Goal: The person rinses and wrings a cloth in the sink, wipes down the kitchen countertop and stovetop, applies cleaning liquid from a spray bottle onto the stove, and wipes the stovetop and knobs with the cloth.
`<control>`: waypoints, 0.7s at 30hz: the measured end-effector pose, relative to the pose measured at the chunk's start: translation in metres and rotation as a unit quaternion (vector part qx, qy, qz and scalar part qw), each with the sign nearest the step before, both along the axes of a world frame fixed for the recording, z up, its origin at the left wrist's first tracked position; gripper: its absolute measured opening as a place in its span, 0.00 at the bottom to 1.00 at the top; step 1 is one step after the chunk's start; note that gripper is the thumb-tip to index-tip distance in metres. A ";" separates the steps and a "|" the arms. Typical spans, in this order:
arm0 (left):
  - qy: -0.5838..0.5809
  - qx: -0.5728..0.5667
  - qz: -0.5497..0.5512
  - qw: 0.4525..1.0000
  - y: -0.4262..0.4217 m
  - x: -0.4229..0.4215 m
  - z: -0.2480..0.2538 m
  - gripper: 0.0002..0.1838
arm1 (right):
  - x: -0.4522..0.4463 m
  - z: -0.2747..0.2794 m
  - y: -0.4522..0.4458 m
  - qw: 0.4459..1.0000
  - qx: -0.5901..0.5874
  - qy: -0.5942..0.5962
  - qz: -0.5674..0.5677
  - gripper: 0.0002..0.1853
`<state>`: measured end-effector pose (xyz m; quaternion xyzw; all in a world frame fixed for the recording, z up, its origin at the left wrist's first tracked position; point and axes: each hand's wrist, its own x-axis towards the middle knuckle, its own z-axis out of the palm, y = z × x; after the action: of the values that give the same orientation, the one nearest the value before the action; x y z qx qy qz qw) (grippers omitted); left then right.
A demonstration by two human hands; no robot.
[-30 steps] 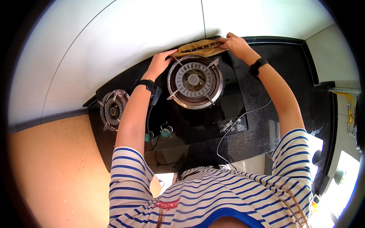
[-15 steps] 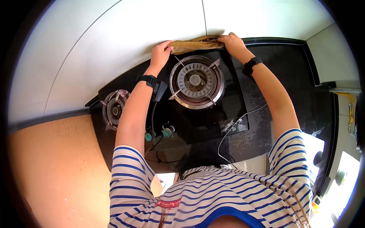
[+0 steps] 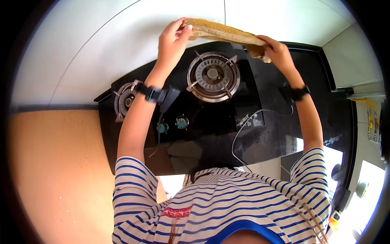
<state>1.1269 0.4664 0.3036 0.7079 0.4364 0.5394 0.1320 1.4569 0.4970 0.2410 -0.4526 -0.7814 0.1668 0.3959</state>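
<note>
A folded yellow-brown cloth (image 3: 223, 31) is stretched between my two hands, raised in front of the white wall behind the stove. My left hand (image 3: 172, 42) pinches its left end, thumb on the near side. At the other end my right hand (image 3: 278, 55) grips it, and a dark, stained corner hangs down beside the fingers. Below the cloth lies the black gas stove (image 3: 211, 118), with a large round burner (image 3: 213, 74) under the middle of the span.
A smaller burner (image 3: 126, 101) sits left, partly behind my left forearm. Two knobs (image 3: 182, 122) are at the stove's front. Thin cables (image 3: 235, 142) run from my wrist straps. A black raised edge (image 3: 330, 73) borders the counter at right, and a wooden panel (image 3: 57, 150) stands at left.
Both hands have lifted the cloth up from the stove's back edge. My right hand has moved right, so the cloth is stretched wider.
</note>
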 end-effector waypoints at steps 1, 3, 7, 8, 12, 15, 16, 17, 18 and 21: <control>-0.027 -0.037 -0.015 0.999 -0.017 -0.005 -0.004 0.17 | 0.004 0.007 -0.017 1.000 0.007 0.018 0.007 0.21; -0.075 -0.094 -0.052 0.991 -0.094 0.006 0.011 0.18 | 0.016 0.033 -0.076 0.999 0.027 0.041 0.019 0.21; -0.054 -0.187 -0.072 0.978 -0.250 0.004 -0.009 0.13 | 0.026 0.063 -0.226 0.995 0.096 -0.011 0.033 0.25; -0.051 -0.214 -0.050 0.974 -0.266 0.004 -0.024 0.13 | 0.024 0.056 -0.243 0.996 0.079 -0.020 0.041 0.25; -0.254 -0.426 -0.050 0.867 -0.312 0.001 -0.115 0.22 | 0.006 0.005 -0.298 0.995 -0.097 0.007 0.014 0.22; -0.321 -0.524 -0.013 0.789 -0.336 0.002 -0.139 0.26 | -0.016 -0.027 -0.333 0.985 -0.165 -0.037 0.021 0.21; -0.339 -0.545 -0.029 0.767 -0.339 -0.001 -0.145 0.27 | -0.023 -0.031 -0.341 0.981 -0.188 -0.045 0.029 0.21; -0.356 -0.565 -0.045 0.743 -0.341 -0.004 -0.150 0.28 | -0.026 -0.032 -0.346 0.974 -0.215 -0.056 0.039 0.25; -0.356 -0.566 -0.048 0.742 -0.340 -0.006 -0.149 0.28 | -0.029 -0.032 -0.345 0.974 -0.216 -0.058 0.035 0.25; -0.374 -0.511 -0.045 0.773 -0.323 -0.016 -0.161 0.26 | -0.029 -0.039 -0.321 0.992 -0.121 -0.046 -0.002 0.27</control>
<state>1.1106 0.1434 0.1425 0.2972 0.5315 0.4529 0.6512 1.4275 0.1755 0.2023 -0.5061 -0.7717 0.2385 0.3024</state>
